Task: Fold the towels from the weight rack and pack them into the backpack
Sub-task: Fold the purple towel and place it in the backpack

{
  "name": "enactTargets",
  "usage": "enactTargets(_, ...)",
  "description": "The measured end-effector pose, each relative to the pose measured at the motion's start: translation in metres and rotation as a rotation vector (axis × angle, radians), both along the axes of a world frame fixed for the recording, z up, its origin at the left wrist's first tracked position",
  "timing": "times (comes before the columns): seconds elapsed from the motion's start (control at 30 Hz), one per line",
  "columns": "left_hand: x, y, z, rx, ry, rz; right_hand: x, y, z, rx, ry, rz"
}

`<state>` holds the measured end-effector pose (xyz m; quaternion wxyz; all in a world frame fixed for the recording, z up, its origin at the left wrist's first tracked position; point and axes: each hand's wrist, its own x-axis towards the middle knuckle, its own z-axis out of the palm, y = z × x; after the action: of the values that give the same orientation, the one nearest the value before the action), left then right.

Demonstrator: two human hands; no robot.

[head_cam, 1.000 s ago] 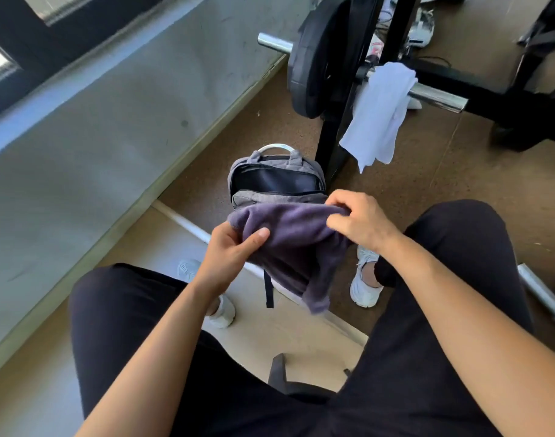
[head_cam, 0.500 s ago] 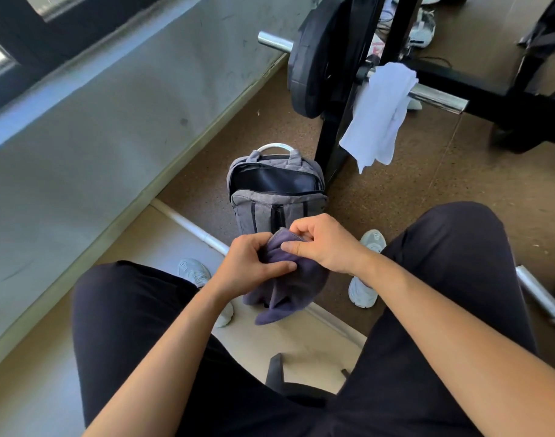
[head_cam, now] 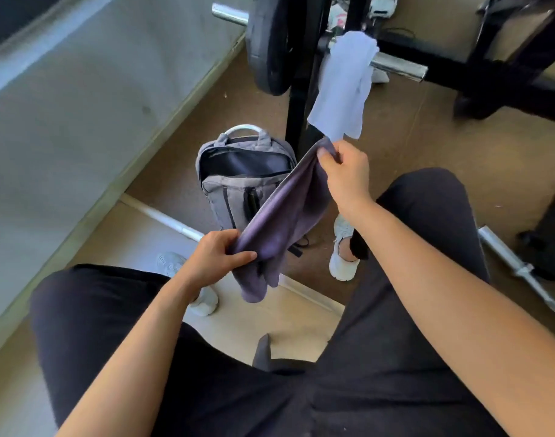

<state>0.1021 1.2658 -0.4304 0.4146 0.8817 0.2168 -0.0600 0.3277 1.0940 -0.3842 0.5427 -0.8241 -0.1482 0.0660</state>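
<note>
Purple towel (head_cam: 282, 212) is stretched between both hands, long axis diagonal. Left hand (head_cam: 216, 257) pinches the near, low end and a loose tail hangs below it. Right hand (head_cam: 345, 175) pinches the far, high end, just under the white towel (head_cam: 345, 86) draped on the barbell (head_cam: 396, 66). Grey backpack (head_cam: 238, 184) stands unzipped on the floor behind the towel, mouth nearer the right hand. Probably mid-fold; ends need to meet along that axis.

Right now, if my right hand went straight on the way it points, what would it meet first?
Probably the hanging end of the white towel, just beyond your right hand, which pinches the purple towel; depth is unclear.
</note>
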Motion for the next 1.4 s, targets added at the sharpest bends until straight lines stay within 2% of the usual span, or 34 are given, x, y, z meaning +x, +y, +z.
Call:
enactTargets(0.2, -0.004, 0.011, -0.036, 0.038, 0.269, 0.132, 0.033, -0.012, -0.008, 0.124, 0.197, -0.352)
enactTargets(0.3, -0.003, 0.012, -0.041, 0.007, 0.218, 0.316, 0.037, -0.015, -0.01, 0.144, 0.226, -0.381)
enactTargets(0.37, 0.002, 0.01, -0.033, -0.063, 0.08, 0.424, 0.034, -0.013, -0.01, 0.062, 0.217, -0.232)
enactTargets(0.5, 0.008, 0.0, -0.002, -0.134, -0.181, 0.503, 0.01, -0.009, -0.001, -0.152, 0.165, 0.265)
enactTargets(0.63, 0.01, -0.014, 0.014, -0.114, -0.216, 0.342, -0.029, 0.004, -0.006, -0.307, 0.123, 0.757)
enactTargets(0.73, 0.011, -0.022, 0.015, -0.134, -0.283, 0.27, -0.057, 0.02, -0.02, -0.402, 0.075, 0.905)
enactTargets(0.9, 0.011, -0.013, 0.01, -0.214, -0.401, 0.366, -0.068, 0.034, -0.022, -0.367, 0.11, 0.802)
enactTargets(1.03, 0.012, -0.015, 0.013, -0.198, -0.347, 0.373, -0.051, 0.033, -0.016, -0.26, 0.139, 0.698)
enactTargets(1.2, 0.009, -0.016, 0.009, -0.413, -0.241, 0.266, -0.038, 0.027, -0.007, -0.096, 0.199, 0.518)
enactTargets(1.3, 0.005, -0.008, -0.001, -0.257, -0.151, 0.136, -0.025, 0.022, -0.003, 0.027, 0.267, 0.359)
enactTargets(1.4, 0.004, -0.002, -0.006, -0.186, -0.099, 0.179, -0.011, 0.018, 0.0, 0.061, 0.331, 0.255)
